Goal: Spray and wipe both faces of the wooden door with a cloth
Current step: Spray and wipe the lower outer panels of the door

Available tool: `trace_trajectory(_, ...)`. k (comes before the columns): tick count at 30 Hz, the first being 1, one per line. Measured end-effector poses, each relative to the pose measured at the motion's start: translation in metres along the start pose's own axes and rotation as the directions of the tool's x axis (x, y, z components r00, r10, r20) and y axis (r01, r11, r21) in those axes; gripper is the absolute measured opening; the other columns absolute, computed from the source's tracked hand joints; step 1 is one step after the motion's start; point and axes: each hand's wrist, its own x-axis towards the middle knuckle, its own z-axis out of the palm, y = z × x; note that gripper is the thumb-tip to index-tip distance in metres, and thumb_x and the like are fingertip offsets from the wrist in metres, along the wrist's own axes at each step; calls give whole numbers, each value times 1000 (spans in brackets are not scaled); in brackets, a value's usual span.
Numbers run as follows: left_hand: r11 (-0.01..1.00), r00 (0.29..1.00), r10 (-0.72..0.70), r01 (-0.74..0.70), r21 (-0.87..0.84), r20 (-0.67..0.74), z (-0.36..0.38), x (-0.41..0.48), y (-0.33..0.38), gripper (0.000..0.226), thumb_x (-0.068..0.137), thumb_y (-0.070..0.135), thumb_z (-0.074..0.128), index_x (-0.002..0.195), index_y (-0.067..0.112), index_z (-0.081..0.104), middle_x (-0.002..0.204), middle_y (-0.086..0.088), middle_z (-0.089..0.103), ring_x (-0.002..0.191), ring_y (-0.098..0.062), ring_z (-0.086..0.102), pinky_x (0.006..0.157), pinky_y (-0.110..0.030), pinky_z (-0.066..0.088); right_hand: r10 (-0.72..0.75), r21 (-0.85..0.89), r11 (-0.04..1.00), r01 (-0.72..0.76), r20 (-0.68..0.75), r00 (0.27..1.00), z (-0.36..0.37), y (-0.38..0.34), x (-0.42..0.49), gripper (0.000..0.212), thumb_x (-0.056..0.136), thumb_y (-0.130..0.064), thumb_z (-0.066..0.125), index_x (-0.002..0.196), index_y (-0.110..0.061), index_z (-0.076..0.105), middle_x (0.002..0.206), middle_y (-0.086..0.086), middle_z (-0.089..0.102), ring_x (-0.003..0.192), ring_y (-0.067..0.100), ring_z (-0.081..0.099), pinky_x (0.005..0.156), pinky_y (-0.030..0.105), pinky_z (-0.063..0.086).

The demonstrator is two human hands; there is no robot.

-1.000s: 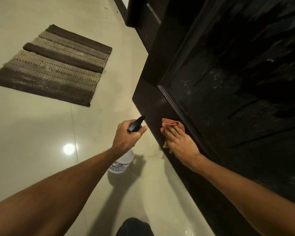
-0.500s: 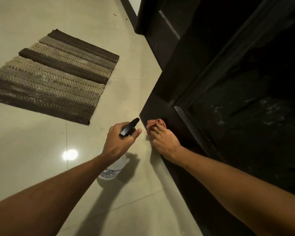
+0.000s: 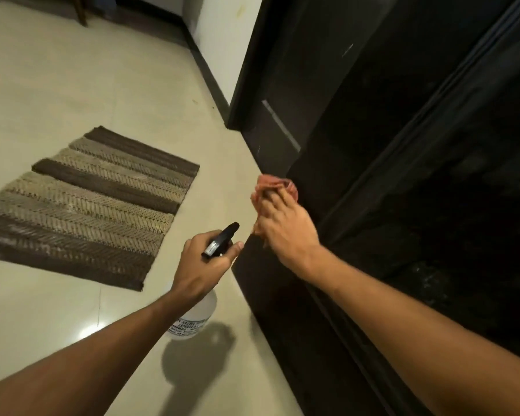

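The dark wooden door [image 3: 403,205] filled the right of the view, its lower part reaching down to the floor. Against the door's near edge, low down, a bunched reddish cloth [image 3: 272,184] was held by the right hand [image 3: 285,232], whose fingers lay over the folds and pressed them to the wood; the hand was blurred and the thumb could not be seen. Just left of the door's edge, the left hand [image 3: 198,265] gripped a spray bottle [image 3: 200,315] by the neck, fingers curled round it beneath its black trigger head [image 3: 221,240], which pointed toward the door. The bottle's clear body hung below the hand above the pale tiled floor [image 3: 72,85]. Well left of the door lay a brown and beige striped mat [image 3: 84,202].
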Motion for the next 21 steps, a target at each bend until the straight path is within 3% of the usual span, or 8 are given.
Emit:
trace_trajectory(2, 999, 1000, 29, -29, -30, 5, 0, 9, 25, 27, 93, 33, 78, 79, 13, 68, 72, -14, 68, 58, -20, 55, 55, -47, 49, 96, 15, 995, -95, -92, 991, -36, 45, 7, 59, 101, -30, 32, 158, -15, 29, 169, 12, 13, 157, 31, 2, 127, 48, -7)
trace_trajectory(4, 996, 997, 71, -70, -57, 9, 5, 12, 61, 27, 93, 35, 78, 79, 14, 68, 71, -10, 68, 57, -16, 54, 54, -42, 47, 148, 2, 989, -149, -129, 981, -64, 74, -9, 57, 102, -32, 39, 156, -17, 36, 169, 12, 16, 157, 32, 3, 127, 49, -4)
trace_trajectory(7, 989, 993, 116, -114, -98, 18, 12, 7, 118, 22, 92, 32, 80, 76, 21, 70, 65, 4, 69, 57, -12, 59, 54, -34, 49, 66, -27, 997, -68, -74, 995, -87, 96, -44, 57, 101, -34, 46, 155, -18, 40, 168, 10, 22, 157, 31, 8, 125, 47, -7)
trace_trajectory(10, 989, 995, 97, -93, -111, 28, 19, 3, 151, 23, 91, 34, 80, 79, 17, 71, 72, -10, 73, 62, -20, 67, 46, -31, 50, 164, 31, 987, -161, -178, 970, -137, 143, -56, 63, 93, -29, 25, 148, -17, 52, 162, 11, 35, 154, 31, 20, 125, 41, -4)
trace_trajectory(12, 992, 997, 66, -62, -108, 40, 19, -9, 160, 25, 91, 36, 80, 83, 13, 72, 75, -15, 72, 65, -26, 70, 43, -28, 49, 235, 53, 972, -229, -205, 950, -173, 168, -66, 63, 90, -32, 26, 144, -20, 56, 163, 9, 35, 155, 30, 19, 125, 41, -4)
trace_trajectory(15, 995, 997, 35, -29, -98, 66, 16, -24, 163, 25, 89, 37, 82, 86, 15, 72, 78, -12, 74, 74, -29, 74, 50, -32, 55, 223, 46, 975, -218, -177, 958, -192, 182, -81, 54, 92, -30, 44, 145, -25, 55, 166, 5, 29, 157, 26, 13, 125, 41, -7)
trace_trajectory(18, 997, 999, 17, -14, -69, 49, 11, -26, 168, 23, 88, 39, 82, 78, 27, 66, 79, -6, 74, 81, -27, 75, 67, -42, 61, 210, 36, 978, -207, -178, 961, -205, 197, -84, 51, 95, -28, 44, 144, -26, 55, 166, 3, 30, 157, 25, 13, 125, 41, -6)
trace_trajectory(21, 999, 1000, 11, -11, -45, 2, 4, -22, 166, 25, 88, 40, 82, 75, 28, 65, 74, -3, 71, 79, -28, 73, 72, -47, 63, 273, 44, 962, -270, -240, 932, -211, 203, -73, 53, 93, -24, 40, 144, -26, 56, 165, 4, 30, 156, 26, 13, 126, 44, -3)
